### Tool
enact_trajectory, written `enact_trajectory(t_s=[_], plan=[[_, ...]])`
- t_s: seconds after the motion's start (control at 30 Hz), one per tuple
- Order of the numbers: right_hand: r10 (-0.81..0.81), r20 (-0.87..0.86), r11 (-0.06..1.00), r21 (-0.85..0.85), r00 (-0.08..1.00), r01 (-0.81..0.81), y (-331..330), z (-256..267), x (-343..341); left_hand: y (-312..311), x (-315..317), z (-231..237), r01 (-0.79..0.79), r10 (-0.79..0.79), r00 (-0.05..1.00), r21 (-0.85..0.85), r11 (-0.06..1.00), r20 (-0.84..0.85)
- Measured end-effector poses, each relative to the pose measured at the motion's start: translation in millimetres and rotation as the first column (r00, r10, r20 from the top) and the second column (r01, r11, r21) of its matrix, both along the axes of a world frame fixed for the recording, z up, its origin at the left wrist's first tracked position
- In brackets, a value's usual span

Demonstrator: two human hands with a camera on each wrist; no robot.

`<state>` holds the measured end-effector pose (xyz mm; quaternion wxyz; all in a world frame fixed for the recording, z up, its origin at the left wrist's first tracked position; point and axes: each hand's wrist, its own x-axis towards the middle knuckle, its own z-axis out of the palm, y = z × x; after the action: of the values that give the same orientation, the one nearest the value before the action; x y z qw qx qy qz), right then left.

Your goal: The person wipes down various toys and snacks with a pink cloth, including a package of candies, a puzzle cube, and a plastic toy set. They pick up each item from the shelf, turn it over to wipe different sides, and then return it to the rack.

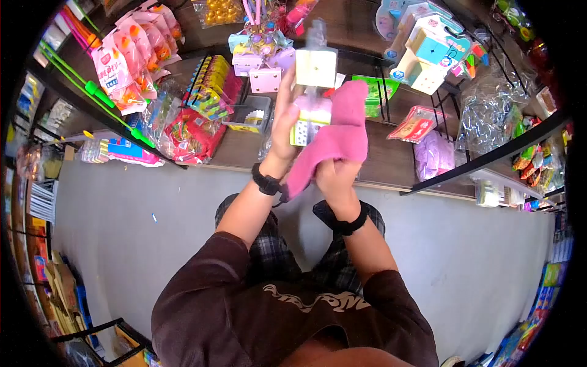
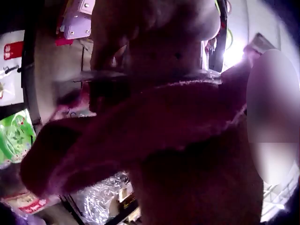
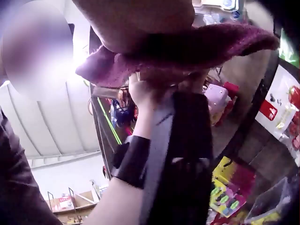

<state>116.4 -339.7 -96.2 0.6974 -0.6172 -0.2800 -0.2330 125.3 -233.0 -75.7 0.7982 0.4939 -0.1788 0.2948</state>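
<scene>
Brown T-shirt (image 1: 238, 312) is nearest; before the shelf (image 1: 380, 153), your right grip (image 1: 338, 176) is curled around the pink cloth (image 1: 350, 136), your left grip (image 1: 284, 129) pinches the plastic package (image 1: 310, 119), probably for steadiness.

Shirt (image 1: 235, 306): white stylised lettering (image 1: 318, 298) on the chest, inverted, not legible.
Pink packets (image 1: 124, 64): printed characters on the front, too small to read.
Red-and-white packet (image 1: 417, 124): fine print, unreadable.
Readable words or numbers: none.

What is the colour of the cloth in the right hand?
The cloth is pink, clearest in the head view.
</scene>
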Motion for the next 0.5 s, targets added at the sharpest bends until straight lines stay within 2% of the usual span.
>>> enact_trajectory(t_s=[0.03,0.07,0.1,0.13,0.17,0.2,0.23,0.27,0.3,0.33,0.37,0.4,0.43,0.5], plan=[[0.003,-0.003,1.0,0.0,1.0,-0.003,-1,0,0,2,-1,-3,-0.003,0.003,1.0,0.0,1.0,-0.003],[-0.015,0.18,0.995,-0.093,0.983,0.033,-4,0,2,5,-2,-4,0.083,-0.095,0.994,-0.201,0.976,-0.052],[-0.016,0.359,0.981,-0.177,0.933,0.085,-7,1,4,8,-3,-5,0.154,-0.2,0.977,-0.397,0.905,-0.078],[-0.017,0.395,0.967,-0.228,0.918,0.116,-9,6,8,17,4,-16,0.27,-0.271,0.961,-0.415,0.869,0.059],[-0.017,0.394,0.967,-0.227,0.919,0.115,-9,6,12,21,5,-26,0.269,-0.27,0.961,-0.414,0.869,0.057],[0.086,0.037,0.991,-0.104,0.996,-0.082,-9,6,16,22,4,-28,0.407,-0.378,0.912,-0.445,0.798,0.157],[0.235,-0.302,0.972,0.083,0.924,-0.22,-11,6,19,23,4,-29,0.538,-0.472,0.843,-0.459,0.707,0.259],[0.37,-0.369,0.928,0.104,0.853,-0.358,-19,7,24,22,1,-30,0.366,-0.374,0.926,-0.379,0.85,0.054],[0.369,-0.368,0.928,0.103,0.853,-0.357,-18,12,25,19,4,-26,0.249,-0.271,0.961,-0.242,0.938,-0.06],[0.254,-0.193,0.964,-0.024,0.948,-0.263,-17,19,26,16,1,-13,0.264,-0.273,0.959,-0.114,0.958,-0.079],[0.142,0.0,0.981,-0.13,0.99,-0.141,-16,26,26,12,-3,-4,0.277,-0.274,0.956,0.013,0.961,-0.102],[0.241,-0.152,0.932,-0.24,0.959,-0.272,-22,32,32,7,-1,-4,0.22,-0.216,0.975,0.074,0.973,-0.052],[0.24,-0.152,0.932,-0.239,0.959,-0.271,-22,36,37,7,0,-3,0.221,-0.218,0.975,0.075,0.972,-0.052],[0.214,-0.05,0.97,-0.108,0.976,-0.218,-22,39,46,7,-3,-1,0.28,-0.277,0.96,0.132,0.951,-0.045]])
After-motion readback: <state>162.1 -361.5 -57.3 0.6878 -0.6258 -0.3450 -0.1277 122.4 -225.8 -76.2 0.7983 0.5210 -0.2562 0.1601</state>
